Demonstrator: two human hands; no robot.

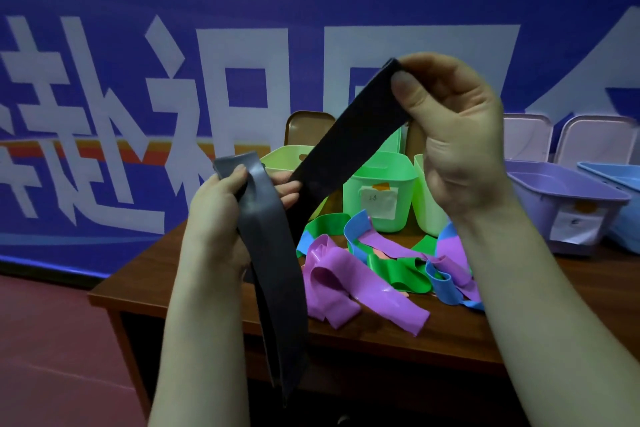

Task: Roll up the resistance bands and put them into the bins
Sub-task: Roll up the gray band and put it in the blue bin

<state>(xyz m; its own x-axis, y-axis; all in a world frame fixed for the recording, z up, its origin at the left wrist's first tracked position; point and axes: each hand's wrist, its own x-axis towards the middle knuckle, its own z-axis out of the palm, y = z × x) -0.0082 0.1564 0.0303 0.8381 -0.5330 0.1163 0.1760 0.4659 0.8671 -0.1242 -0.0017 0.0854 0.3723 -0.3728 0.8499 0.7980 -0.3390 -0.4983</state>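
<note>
1. While it is held up over the table (450,340), a black resistance band (349,135) is gripped in two places: the upper end is pinched between thumb and fingers of the right hand (457,142), and a lower fold is clasped by the left hand (221,208)
2. The hands are kept apart, right higher than left; the band's long tail is hung down past the table's front edge
3. A loose pile of purple, green and blue bands (346,288) is seen unrolled on the table top
4. Green bins (377,191) are stood just behind the pile; a purple bin (568,194) and a blue bin (613,173) are set to the right
5. A blue banner (138,80) with white characters is seen behind
</note>
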